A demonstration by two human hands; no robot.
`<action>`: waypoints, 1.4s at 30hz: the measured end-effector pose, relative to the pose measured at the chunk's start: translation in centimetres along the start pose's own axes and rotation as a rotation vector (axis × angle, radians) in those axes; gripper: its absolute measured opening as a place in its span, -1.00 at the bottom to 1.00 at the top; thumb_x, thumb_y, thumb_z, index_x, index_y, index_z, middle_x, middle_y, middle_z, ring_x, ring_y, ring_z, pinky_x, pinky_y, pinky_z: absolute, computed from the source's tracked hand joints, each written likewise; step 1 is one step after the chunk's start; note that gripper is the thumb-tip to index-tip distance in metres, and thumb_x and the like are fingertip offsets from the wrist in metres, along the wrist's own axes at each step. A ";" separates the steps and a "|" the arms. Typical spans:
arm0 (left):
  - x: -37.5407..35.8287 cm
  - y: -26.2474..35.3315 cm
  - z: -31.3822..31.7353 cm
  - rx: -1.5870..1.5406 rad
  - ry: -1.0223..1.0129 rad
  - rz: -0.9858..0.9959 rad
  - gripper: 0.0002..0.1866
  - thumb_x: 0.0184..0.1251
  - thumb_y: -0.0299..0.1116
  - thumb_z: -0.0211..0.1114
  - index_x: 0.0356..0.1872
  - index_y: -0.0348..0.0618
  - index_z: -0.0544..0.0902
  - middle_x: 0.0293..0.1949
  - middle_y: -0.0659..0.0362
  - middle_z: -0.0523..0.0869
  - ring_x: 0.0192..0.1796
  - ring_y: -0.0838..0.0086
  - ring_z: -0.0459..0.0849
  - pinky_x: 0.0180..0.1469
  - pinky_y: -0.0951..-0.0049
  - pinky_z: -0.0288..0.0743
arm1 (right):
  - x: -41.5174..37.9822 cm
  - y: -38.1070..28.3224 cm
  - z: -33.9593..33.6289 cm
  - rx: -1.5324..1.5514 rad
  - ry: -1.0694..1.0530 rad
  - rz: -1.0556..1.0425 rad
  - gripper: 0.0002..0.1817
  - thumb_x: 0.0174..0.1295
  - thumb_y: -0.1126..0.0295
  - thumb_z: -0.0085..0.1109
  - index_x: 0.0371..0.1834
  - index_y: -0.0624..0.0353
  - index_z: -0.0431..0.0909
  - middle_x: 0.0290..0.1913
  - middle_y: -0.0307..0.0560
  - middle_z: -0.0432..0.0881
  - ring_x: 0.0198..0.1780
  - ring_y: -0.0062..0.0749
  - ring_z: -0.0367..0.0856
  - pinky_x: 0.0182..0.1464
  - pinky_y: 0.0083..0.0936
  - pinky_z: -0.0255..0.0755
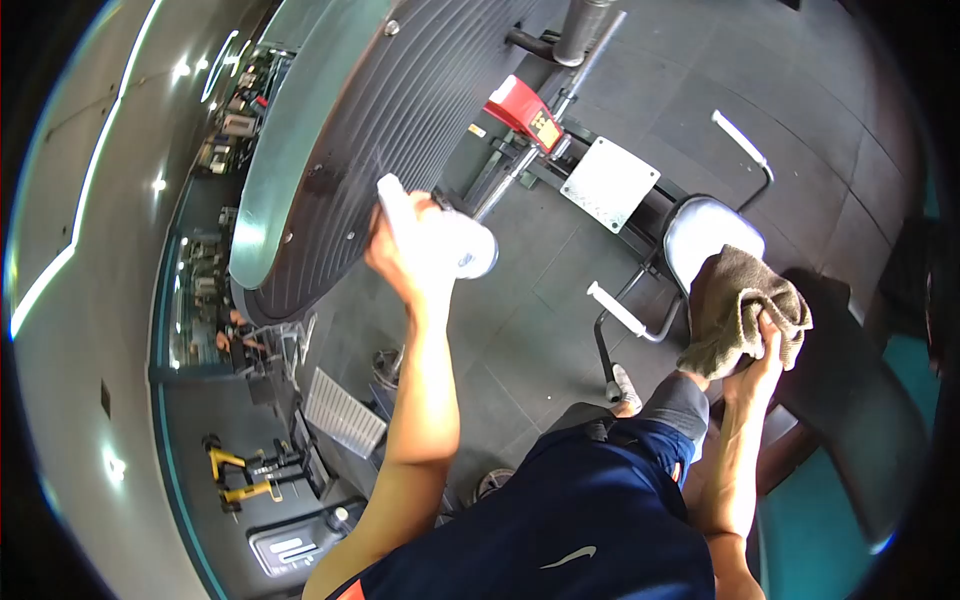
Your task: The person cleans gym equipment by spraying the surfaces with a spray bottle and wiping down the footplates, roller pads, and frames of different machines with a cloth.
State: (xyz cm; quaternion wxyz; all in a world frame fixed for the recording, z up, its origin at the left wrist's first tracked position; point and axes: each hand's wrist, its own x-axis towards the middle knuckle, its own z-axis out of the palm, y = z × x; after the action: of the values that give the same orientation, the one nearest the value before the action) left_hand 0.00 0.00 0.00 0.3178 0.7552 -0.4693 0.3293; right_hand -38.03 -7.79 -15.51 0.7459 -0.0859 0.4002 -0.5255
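Note:
My left hand [405, 255] is wrapped round a white spray bottle [475, 248], which lies tilted in the grip. Its white top points up and left, in front of a black ribbed panel [400, 120] with a green edge. Over at the right, my right hand [765, 355] grips a bunched brown cloth [735, 310]. The cloth hangs in front of a padded seat [710, 235] and hides part of it. Some fingers of both hands are hidden.
Beyond the seat are a white metal plate [610, 185], a red machine part [525, 112] and bars with white grips [617, 308]. Black and teal padding [850, 390] stands at the right. Yellow-and-black equipment [240, 475] and a grey slatted footplate [343, 412] are at the lower left.

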 end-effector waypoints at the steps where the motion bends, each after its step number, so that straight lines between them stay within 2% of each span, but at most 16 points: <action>1: 1.0 2.1 1.6 0.044 -0.011 0.030 -0.81 0.25 -0.44 0.31 -0.15 -0.26 0.62 -0.45 0.03 0.73 -0.42 0.18 0.70 -0.38 0.18 0.53 | -0.1 -0.5 0.1 0.008 0.007 -0.042 -0.57 0.32 0.30 0.29 0.21 0.21 0.53 0.08 -0.01 0.68 0.08 -0.23 0.69 0.15 -0.22 0.63; 7: 1.5 0.6 6.1 0.009 -0.102 0.196 -0.71 0.26 -0.45 0.28 -0.06 -0.42 0.58 -0.49 -0.03 0.64 -0.37 0.02 0.64 -0.38 0.05 0.45 | -4.9 4.3 -0.4 -0.062 0.061 -0.091 -0.50 0.27 0.36 0.31 0.28 0.18 0.49 0.10 -0.05 0.66 0.12 -0.26 0.65 0.24 -0.29 0.54; 9: 0.4 0.1 5.9 0.116 -0.197 0.172 -0.59 0.28 -0.46 0.28 0.12 -0.48 0.53 -0.45 -0.06 0.65 -0.36 -0.02 0.63 -0.35 0.03 0.46 | -3.7 5.6 1.6 -0.222 -0.082 -0.165 -0.49 0.26 0.36 0.32 0.28 0.19 0.50 0.11 -0.08 0.66 0.13 -0.33 0.62 0.24 -0.36 0.51; 12: -3.4 -1.2 2.4 0.075 -0.321 0.110 -0.68 0.29 -0.40 0.27 -0.02 -0.43 0.57 -0.38 -0.08 0.66 -0.35 -0.05 0.65 -0.33 0.03 0.48 | -2.7 5.8 9.3 -0.379 -0.578 -0.009 -0.59 0.33 0.33 0.28 0.20 0.23 0.58 0.10 -0.08 0.67 0.16 -0.38 0.60 0.29 -0.38 0.46; 15: -8.4 -3.0 -3.6 -0.171 -0.428 -0.012 -0.74 0.27 -0.37 0.26 -0.14 -0.38 0.61 -0.35 -0.08 0.65 -0.31 -0.04 0.67 -0.26 0.07 0.52 | 0.0 11.1 22.6 -0.332 -0.852 -0.293 -0.45 0.42 0.01 0.19 0.24 0.23 0.56 0.17 0.02 0.63 0.23 -0.28 0.55 0.36 -0.33 0.37; 17: -12.0 -6.0 -7.3 -0.201 -0.600 -0.075 -0.89 0.21 -0.45 0.24 -0.32 -0.27 0.64 -0.40 -0.04 0.65 -0.34 0.01 0.69 -0.27 0.11 0.53 | 2.2 11.5 32.0 -0.469 -0.852 -0.208 -0.23 0.42 -0.27 0.03 0.26 0.31 0.53 0.18 0.13 0.64 0.26 -0.19 0.55 0.37 -0.31 0.34; 20: -17.2 -11.0 -12.5 -0.168 -0.752 -0.198 -0.88 0.29 -0.40 0.33 -0.35 -0.25 0.66 -0.44 -0.02 0.66 -0.39 0.06 0.68 -0.32 0.19 0.52 | 0.3 13.2 40.4 -0.004 -0.547 -0.203 -0.23 0.45 -0.22 0.03 0.36 0.33 0.45 0.34 0.14 0.52 0.40 -0.17 0.42 0.47 -0.36 0.20; 22: -20.1 -15.2 -15.1 -0.212 -0.817 -0.291 -0.85 0.32 -0.39 0.34 -0.35 -0.27 0.63 -0.44 -0.05 0.64 -0.39 0.04 0.65 -0.35 0.17 0.45 | -3.7 19.4 42.5 0.144 -0.546 -0.177 -0.30 0.48 -0.20 -0.03 0.19 0.32 0.57 0.04 0.21 0.68 0.18 -0.08 0.60 0.29 -0.24 0.38; 24: -21.8 -18.9 -16.6 -0.236 -0.892 -0.269 -0.88 0.30 -0.40 0.33 -0.34 -0.24 0.66 -0.43 -0.04 0.67 -0.37 0.02 0.67 -0.31 0.16 0.51 | -10.4 27.0 41.1 0.007 -0.556 -0.739 -0.45 0.52 0.01 -0.03 0.24 0.30 0.54 0.06 0.17 0.65 0.17 -0.10 0.59 0.29 -0.20 0.40; 26: -22.1 -20.9 -17.0 -0.284 -0.909 -0.147 -0.89 0.29 -0.40 0.32 -0.34 -0.22 0.67 -0.41 -0.04 0.69 -0.35 0.01 0.68 -0.27 0.16 0.54 | -14.1 32.3 39.0 -0.217 -0.957 -0.813 -0.52 0.49 0.16 0.01 0.27 0.32 0.51 0.07 0.17 0.65 0.18 -0.17 0.58 0.34 -0.25 0.39; 29: -22.1 -23.8 -18.2 -0.197 -1.009 -0.109 -0.91 0.27 -0.42 0.31 -0.34 -0.22 0.69 -0.41 -0.02 0.69 -0.35 0.04 0.69 -0.27 0.18 0.57 | -10.3 27.3 40.2 -0.138 -0.671 -1.051 -0.43 0.45 -0.03 -0.04 0.05 0.36 0.58 -0.09 0.19 0.69 0.01 -0.11 0.66 0.17 -0.25 0.48; 33: -22.3 -26.0 -18.9 -0.225 -0.918 -0.244 -0.91 0.26 -0.44 0.31 -0.35 -0.25 0.68 -0.43 -0.01 0.68 -0.38 0.09 0.69 -0.28 0.19 0.56 | -3.3 12.4 43.0 0.129 -0.436 -0.777 -0.20 0.40 -0.29 -0.11 -0.23 0.41 0.67 -0.31 0.22 0.75 -0.21 -0.04 0.76 -0.05 -0.25 0.60; 36: -22.5 -26.8 -19.4 -0.235 -0.930 -0.250 -0.92 0.26 -0.45 0.31 -0.35 -0.25 0.68 -0.43 0.00 0.68 -0.38 0.09 0.69 -0.28 0.20 0.55 | -9.0 18.0 41.2 0.109 -0.722 -0.606 -0.38 0.36 -0.02 0.16 0.20 0.33 0.43 0.07 0.18 0.60 0.00 -0.05 0.67 0.09 -0.14 0.53; 38: -22.7 -26.5 -18.9 -0.251 -0.954 -0.221 -0.92 0.27 -0.46 0.30 -0.34 -0.25 0.68 -0.42 0.00 0.68 -0.38 0.09 0.70 -0.28 0.21 0.55 | -15.7 21.5 38.6 0.016 -0.580 -1.035 -0.39 0.34 0.17 0.23 0.38 0.25 0.36 0.20 0.07 0.57 0.25 -0.11 0.56 0.27 -0.12 0.44; 41: -23.4 -25.8 -18.5 -0.255 -0.989 -0.194 -0.93 0.27 -0.46 0.30 -0.33 -0.24 0.69 -0.42 0.01 0.68 -0.37 0.11 0.70 -0.27 0.23 0.55 | -18.6 25.9 41.3 -0.110 -0.085 -1.249 -0.31 0.26 0.09 0.22 0.37 0.32 0.41 0.27 0.17 0.54 0.31 0.09 0.54 0.41 -0.13 0.35; 42: -23.7 -25.8 -18.4 -0.259 -0.998 -0.209 -0.93 0.27 -0.46 0.30 -0.32 -0.24 0.69 -0.41 0.01 0.68 -0.37 0.11 0.70 -0.27 0.23 0.55 | -15.2 22.8 40.7 -0.129 0.045 -1.557 -0.35 0.25 0.22 0.18 0.38 0.33 0.39 0.29 0.19 0.51 0.29 0.13 0.54 0.40 -0.09 0.37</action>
State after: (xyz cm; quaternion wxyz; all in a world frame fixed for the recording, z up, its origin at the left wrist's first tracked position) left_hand 11.88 35.61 -12.54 0.1777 0.8174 -0.5227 -0.1645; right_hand 4.34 3.09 6.76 0.1477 -0.3745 0.2695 -0.8748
